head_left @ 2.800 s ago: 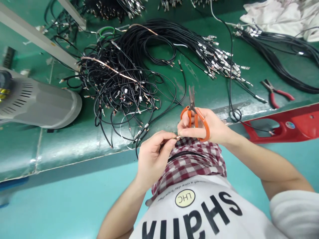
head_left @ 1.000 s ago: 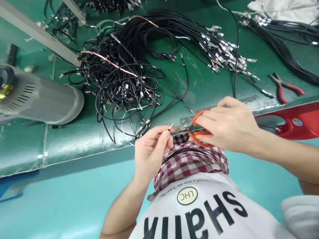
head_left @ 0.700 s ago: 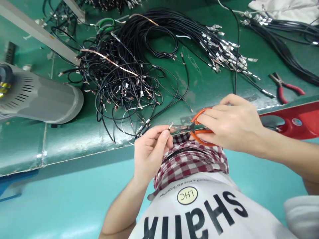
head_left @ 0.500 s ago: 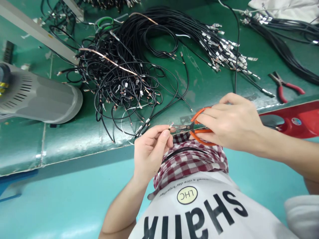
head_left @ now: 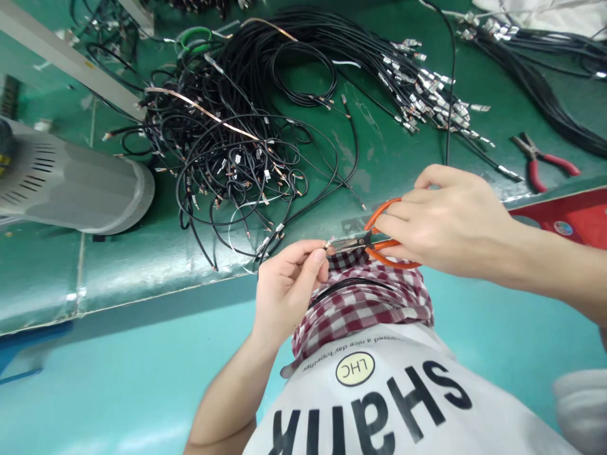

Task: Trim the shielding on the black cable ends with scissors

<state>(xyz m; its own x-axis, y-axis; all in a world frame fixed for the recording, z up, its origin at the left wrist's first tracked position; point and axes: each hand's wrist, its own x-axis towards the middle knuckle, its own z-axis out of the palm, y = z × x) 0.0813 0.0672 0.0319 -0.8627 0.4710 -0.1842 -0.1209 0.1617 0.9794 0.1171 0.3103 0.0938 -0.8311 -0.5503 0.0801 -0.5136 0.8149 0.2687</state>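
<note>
Fingers (head_left: 308,258) of the left hand (head_left: 287,292) pinch a small cable end (head_left: 327,246), mostly hidden; the right hand (head_left: 450,221) curls its fingers (head_left: 396,229) through orange-handled scissors (head_left: 383,244), blades nearly touching it.

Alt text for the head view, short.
The person's left hand pinches a small metal terminal at the tip of orange-handled steel scissors held in the right hand. Beyond them, tangled black cables lie on a green workbench.

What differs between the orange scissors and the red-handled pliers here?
The orange scissors have closed loop handles, while the red-handled pliers have open, straight grips. The scissors sit in the right hand; the pliers lie untouched on the green bench. Both have metal working ends and coloured handles.
</note>
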